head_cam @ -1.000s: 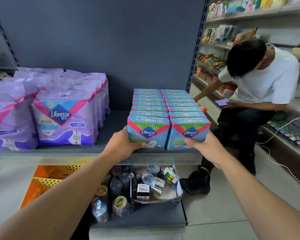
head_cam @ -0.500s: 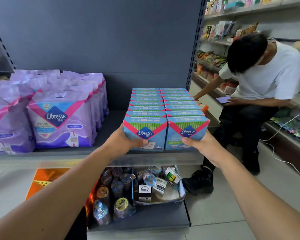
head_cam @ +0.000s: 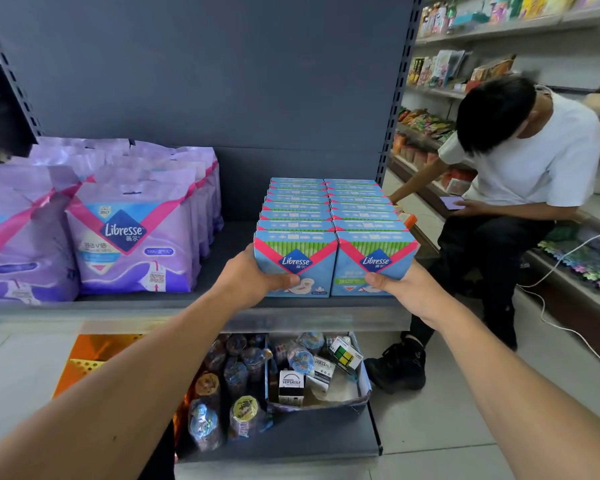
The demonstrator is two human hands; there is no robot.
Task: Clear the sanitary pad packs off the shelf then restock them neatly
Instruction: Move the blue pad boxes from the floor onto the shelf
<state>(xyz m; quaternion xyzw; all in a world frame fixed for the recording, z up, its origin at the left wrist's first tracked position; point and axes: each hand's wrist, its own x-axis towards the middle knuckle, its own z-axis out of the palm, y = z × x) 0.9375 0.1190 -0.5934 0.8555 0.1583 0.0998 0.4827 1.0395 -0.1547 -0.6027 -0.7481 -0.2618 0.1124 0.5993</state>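
Note:
Two rows of blue Libresse pad boxes (head_cam: pixel 329 209) stand on the right half of the grey shelf (head_cam: pixel 194 310), running back toward the rear panel. My left hand (head_cam: pixel 248 280) grips the front left box (head_cam: pixel 297 263), thumb across its face. My right hand (head_cam: pixel 400 284) grips the front right box (head_cam: pixel 374 261) from its right side, thumb on the front. Purple Libresse pad bags (head_cam: pixel 129 233) fill the left half of the shelf in rows.
Below the shelf, a lower shelf (head_cam: pixel 291 434) carries wrapped bottles and an open carton of small boxes (head_cam: pixel 317 375). An orange basket (head_cam: pixel 87 358) sits on the floor at left. A person in a white shirt (head_cam: pixel 534 168) sits at right beside other shelves, with a white cable (head_cam: pixel 551 271) nearby.
My hands have stayed on the two front boxes. The view has shifted slightly, and the front boxes look pulled a little toward the shelf edge.

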